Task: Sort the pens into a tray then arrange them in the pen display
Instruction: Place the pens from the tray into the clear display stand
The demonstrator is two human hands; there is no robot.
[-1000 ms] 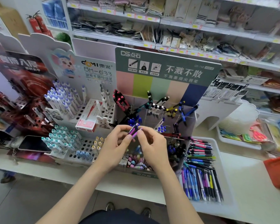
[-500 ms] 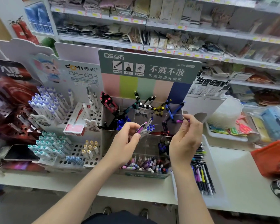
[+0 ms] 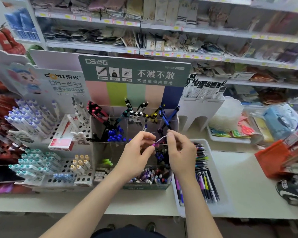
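Note:
A clear tiered pen display [image 3: 174,122] with a green sign stands mid-counter, its compartments holding pink, black, yellow and blue pens. In front of it my left hand [image 3: 136,155] and my right hand [image 3: 181,153] are close together, both pinching a purple pen [image 3: 159,140] between their fingertips above the middle tier. A white tray [image 3: 212,170] with several pens laid in rows sits just right of my right hand. Loose purple and mixed pens [image 3: 150,176] lie in the display's lowest tier.
A white pegboard pen stand [image 3: 65,169] with blue and teal pens and a red box [image 3: 61,143] is on the left. An orange pouch [image 3: 272,157] and packaged goods crowd the right. Shelves of goods rise behind.
My right hand, which reached to the display's right compartment half a second ago, has come back beside my left hand. Both now pinch the purple pen.

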